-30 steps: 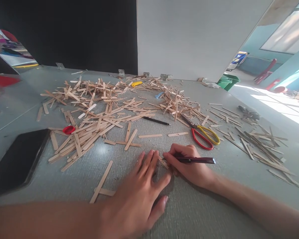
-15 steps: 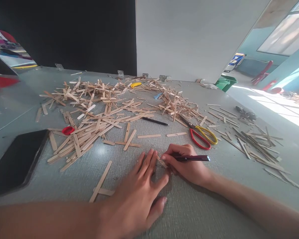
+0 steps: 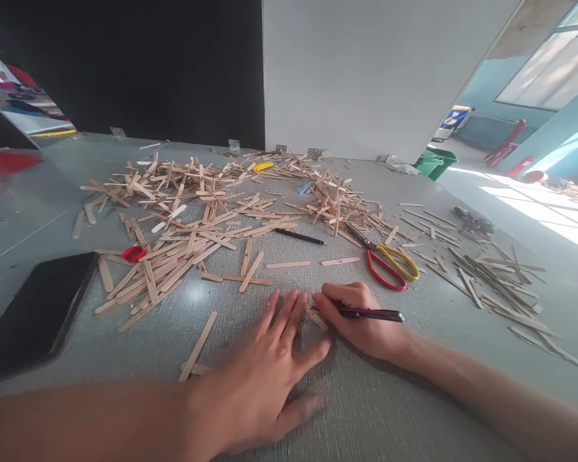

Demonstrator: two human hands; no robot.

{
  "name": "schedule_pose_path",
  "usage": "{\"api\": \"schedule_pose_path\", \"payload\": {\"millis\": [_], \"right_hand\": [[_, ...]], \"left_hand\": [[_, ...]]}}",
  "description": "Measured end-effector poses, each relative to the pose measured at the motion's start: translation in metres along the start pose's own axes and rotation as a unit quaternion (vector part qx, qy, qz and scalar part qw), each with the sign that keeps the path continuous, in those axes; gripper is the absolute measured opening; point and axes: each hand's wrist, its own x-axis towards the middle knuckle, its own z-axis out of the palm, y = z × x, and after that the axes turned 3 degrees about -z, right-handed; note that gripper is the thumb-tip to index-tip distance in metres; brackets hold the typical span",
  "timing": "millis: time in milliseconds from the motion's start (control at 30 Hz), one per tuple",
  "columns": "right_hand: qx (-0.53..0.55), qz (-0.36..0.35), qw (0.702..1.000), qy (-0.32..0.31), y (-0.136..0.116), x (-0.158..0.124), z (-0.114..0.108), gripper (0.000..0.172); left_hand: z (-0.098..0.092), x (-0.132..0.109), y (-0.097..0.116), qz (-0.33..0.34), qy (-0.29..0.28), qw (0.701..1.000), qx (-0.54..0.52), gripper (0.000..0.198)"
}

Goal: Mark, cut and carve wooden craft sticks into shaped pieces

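Between my two hands a small popsicle stick (image 3: 316, 318) lies on the grey table (image 3: 366, 398), partly covered by fingers. Pinched in my right hand (image 3: 361, 317) is a dark pen (image 3: 376, 314), its tip hidden behind the fingers at the stick. My left hand (image 3: 270, 372) lies spread on the table, its fingertips beside the stick. Just beyond the hands are single popsicle sticks, one plain (image 3: 288, 264) and one with dark marks (image 3: 340, 261). A second black pen (image 3: 300, 236) lies farther back.
Scissors (image 3: 390, 260) with red and yellow handles lie beyond my right hand. Heaped popsicle sticks (image 3: 173, 256) spread across the table's middle, with a red ring (image 3: 133, 254) among them. A phone (image 3: 36, 308) lies at left. Thin split strips (image 3: 496, 276) lie at right. Panels (image 3: 385, 77) stand behind.
The pen's back end has dipped slightly, and the right hand has shifted a little. My left hand stays spread in nearly the same place, its thumb slightly lower.
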Motion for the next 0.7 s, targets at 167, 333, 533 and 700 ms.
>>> {"api": "schedule_pose_path", "payload": {"millis": [167,333,533,700], "right_hand": [[0.016,-0.027,0.999,-0.011,0.0047,-0.0039,0.0003,0.043],[0.012,-0.033,0.999,-0.009,0.0064,-0.0058,0.0015,0.043],[0.009,-0.031,0.999,-0.011,0.0053,-0.0066,0.0006,0.043],[0.007,-0.025,1.0,-0.007,0.0011,-0.0054,0.0,0.043]], "left_hand": [[0.0039,-0.0004,-0.0052,0.02,0.039,0.999,-0.025,0.065],[0.0055,-0.0015,-0.0058,0.021,0.046,0.998,-0.028,0.065],[0.0025,0.0003,-0.0061,0.024,0.054,0.998,-0.035,0.066],[0.0023,0.0,-0.005,0.022,0.035,0.999,-0.03,0.063]]}}
